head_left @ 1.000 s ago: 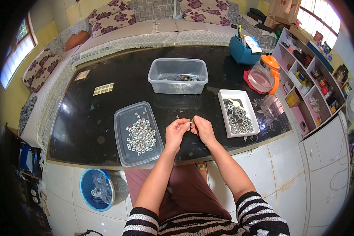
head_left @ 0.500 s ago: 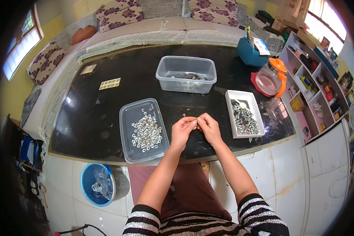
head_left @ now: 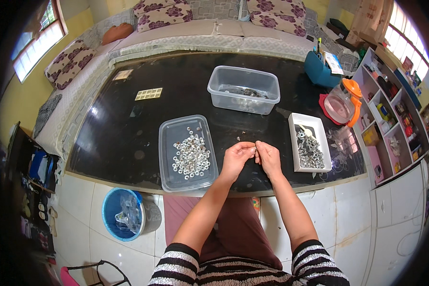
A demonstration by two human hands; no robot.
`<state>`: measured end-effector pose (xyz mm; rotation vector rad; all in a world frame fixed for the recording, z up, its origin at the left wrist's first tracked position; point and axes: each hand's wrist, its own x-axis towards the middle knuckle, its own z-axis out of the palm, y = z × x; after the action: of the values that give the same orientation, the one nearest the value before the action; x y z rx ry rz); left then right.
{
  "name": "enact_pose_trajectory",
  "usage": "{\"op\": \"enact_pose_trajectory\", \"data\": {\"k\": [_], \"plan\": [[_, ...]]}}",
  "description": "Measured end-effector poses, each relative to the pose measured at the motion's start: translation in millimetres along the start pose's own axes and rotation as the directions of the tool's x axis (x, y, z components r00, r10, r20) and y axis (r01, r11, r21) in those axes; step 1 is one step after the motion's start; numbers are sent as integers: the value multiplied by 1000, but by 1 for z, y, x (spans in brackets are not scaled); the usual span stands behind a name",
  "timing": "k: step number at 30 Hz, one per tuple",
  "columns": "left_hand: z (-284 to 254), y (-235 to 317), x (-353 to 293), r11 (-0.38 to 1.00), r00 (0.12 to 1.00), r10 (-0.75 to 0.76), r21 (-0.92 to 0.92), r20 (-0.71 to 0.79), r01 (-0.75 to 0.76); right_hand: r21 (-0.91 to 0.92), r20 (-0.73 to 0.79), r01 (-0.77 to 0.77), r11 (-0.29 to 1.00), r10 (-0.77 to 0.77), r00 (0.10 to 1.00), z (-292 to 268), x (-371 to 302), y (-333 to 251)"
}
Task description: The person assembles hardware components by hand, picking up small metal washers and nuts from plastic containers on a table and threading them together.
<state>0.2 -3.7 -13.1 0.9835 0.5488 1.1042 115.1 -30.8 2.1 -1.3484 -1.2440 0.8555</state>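
Note:
My left hand [head_left: 236, 158] and my right hand [head_left: 270, 157] meet fingertip to fingertip over the near edge of the black table [head_left: 128, 128], pinching a small metal part [head_left: 254, 149] between them. Left of my hands lies a clear shallow tray [head_left: 167, 157] with several silver nuts [head_left: 191, 156] heaped in it. To the right stands a white rectangular tray [head_left: 295, 143] holding several grey metal pieces [head_left: 310, 150]. Which hand bears the small part I cannot tell exactly; both touch it.
A clear plastic tub [head_left: 243, 88] with some metal bits stands at the table's middle back. A jug with an orange lid [head_left: 342, 102] and a blue holder [head_left: 319, 69] sit at the right. A blue bucket [head_left: 124, 220] stands on the floor lower left. A shelf unit [head_left: 391, 114] flanks the right.
Both hands have stayed joined at the table's near edge, working the small part between the fingertips. The camera view has shifted slightly; the trays have not moved.

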Motion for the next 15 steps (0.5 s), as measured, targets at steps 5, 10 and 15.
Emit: {"op": "enact_pose_trajectory", "data": {"k": [5,10,15], "plan": [[0,2,0,1000,1000,10,-22,-5,-10,69,-79,96,993,-90,993,3,1,-2],[-1,-2,1,1000,1000,3,-2,27,-3,14,-5,32,999,-32,999,0,1,1],[0,-1,1,999,1000,14,-36,6,-14,32,-44,66,997,-64,997,1,1,0]]}}
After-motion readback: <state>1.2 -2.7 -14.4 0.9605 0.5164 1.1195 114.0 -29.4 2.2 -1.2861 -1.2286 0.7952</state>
